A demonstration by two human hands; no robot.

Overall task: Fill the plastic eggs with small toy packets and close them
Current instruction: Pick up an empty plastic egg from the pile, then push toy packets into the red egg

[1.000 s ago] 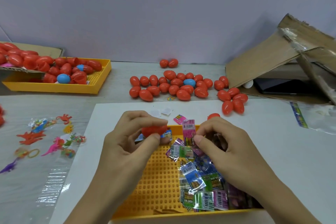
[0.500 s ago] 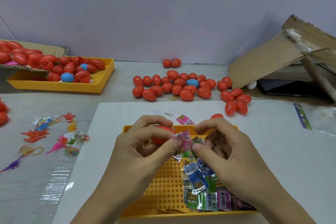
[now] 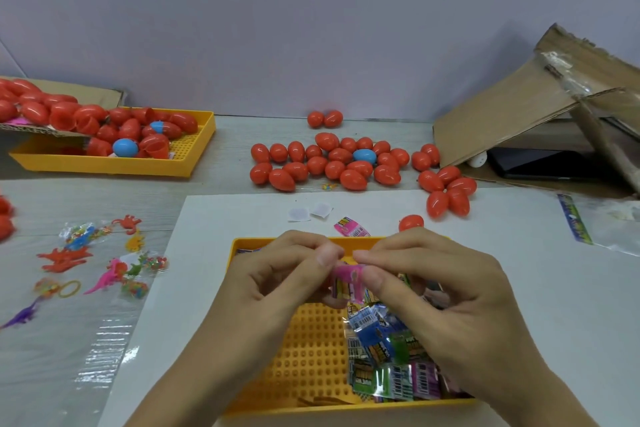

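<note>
Both hands meet over the near yellow tray [image 3: 304,350]. A small pink toy packet [image 3: 346,282] is pinched between the fingertips of my left hand [image 3: 277,284] and my right hand [image 3: 433,291]. The red egg half that my left hand held earlier is hidden behind its fingers. Several loose packets [image 3: 388,357] lie in the tray's right part. One red egg half [image 3: 411,221] sits just behind the tray. A cluster of closed red eggs [image 3: 332,163], with one blue egg [image 3: 364,156], lies further back.
A second yellow tray [image 3: 194,156] with open egg halves stands at the back left under a cardboard box. Loose plastic dinosaur toys [image 3: 104,274] lie at the left. A collapsed cardboard box [image 3: 519,107] and a clear bag [image 3: 609,222] are at the right. A pink packet [image 3: 349,227] lies behind the tray.
My hands have come together and risen slightly. My right hand brought the pink packet to my left hand's fingertips, and the red egg half has dropped out of sight.
</note>
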